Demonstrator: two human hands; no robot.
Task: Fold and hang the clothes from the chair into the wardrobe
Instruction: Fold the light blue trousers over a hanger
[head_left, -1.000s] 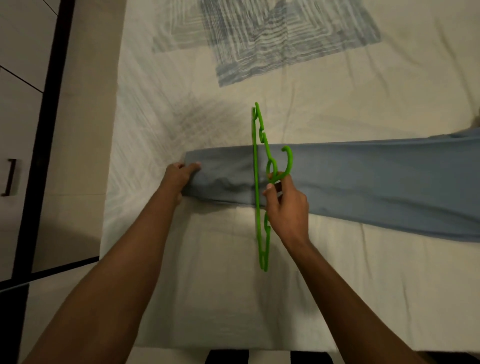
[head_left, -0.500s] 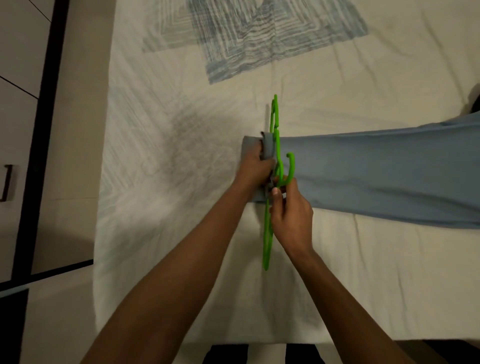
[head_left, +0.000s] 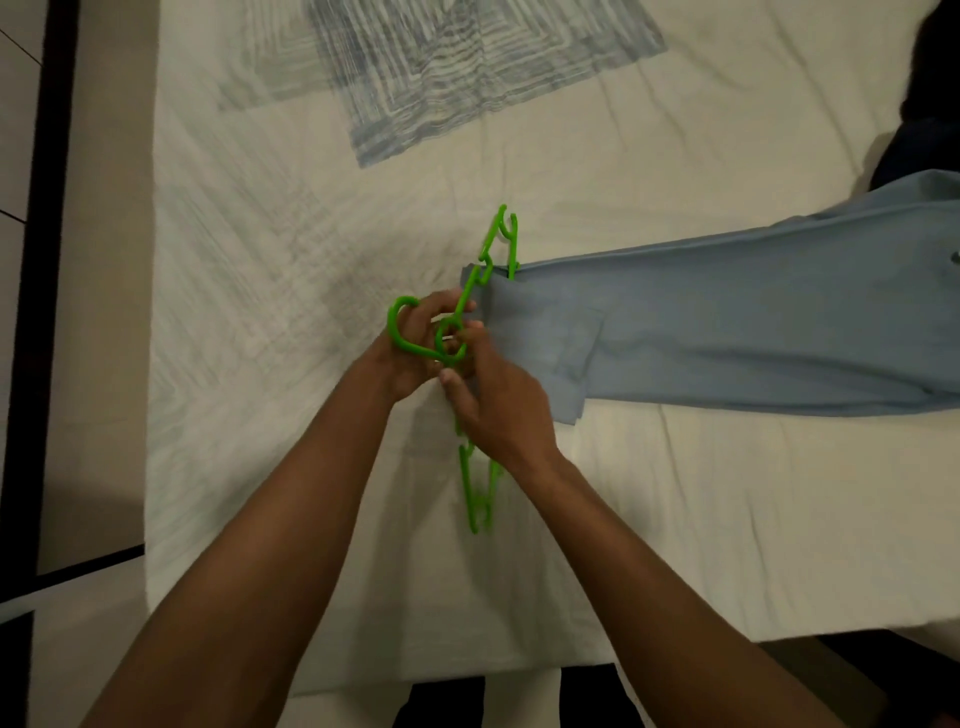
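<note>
A green plastic hanger (head_left: 480, 291) stands on edge near the centre of the frame, running from upper centre down toward lower centre. The folded end of a pair of light blue trousers (head_left: 727, 332) is threaded through it; the rest of the trousers stretches flat to the right edge, lying on a cream bed (head_left: 260, 260). The left hand (head_left: 415, 353) curls its fingers around the hanger's hook. The right hand (head_left: 493, 410) pinches the hanger's neck just beside it. The hanger looks light and stiff, best held at the hook. The trousers look soft and limp, likely to slide off unless balanced evenly over the bar. A blue patterned square (head_left: 441, 67) marks the sheet at upper centre.
</note>
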